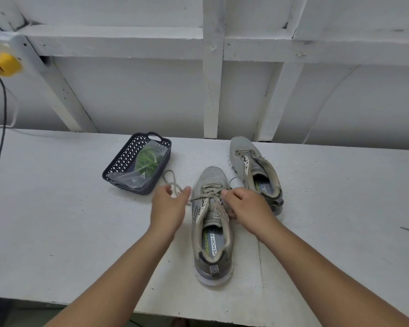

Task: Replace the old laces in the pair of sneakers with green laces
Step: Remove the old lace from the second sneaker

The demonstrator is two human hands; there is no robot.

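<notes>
- On the white bench (57,208), just in front of me, I was at the unlacing step: the near sneaker (211,223) still carried its old beige lace (208,188) crossed through the front eyelets.
- My left hand (168,206) had its fingers curled round a loose loop of that lace, drawn out to the left between shoe and basket.
- My right hand (244,204) was closed in a pinch on the lace at the upper eyelets, just beside the tongue.
- I judged the task barely begun; the next move called for drawing the lace free, one crossing at a time, while steadying the shoe.
- The far sneaker (255,171) lay to the right, well back; how much lace remained in it I could not tell.
- The green laces (148,160) sat untouched in a clear bag (132,179) inside the dark basket (118,161), to the left of the shoes.
- Count: two sneakers, one basket, one bag; the laces in it were bundled too tightly to number.
- A yellow box (5,64) with a dark cable (0,138) was at far left.
</notes>
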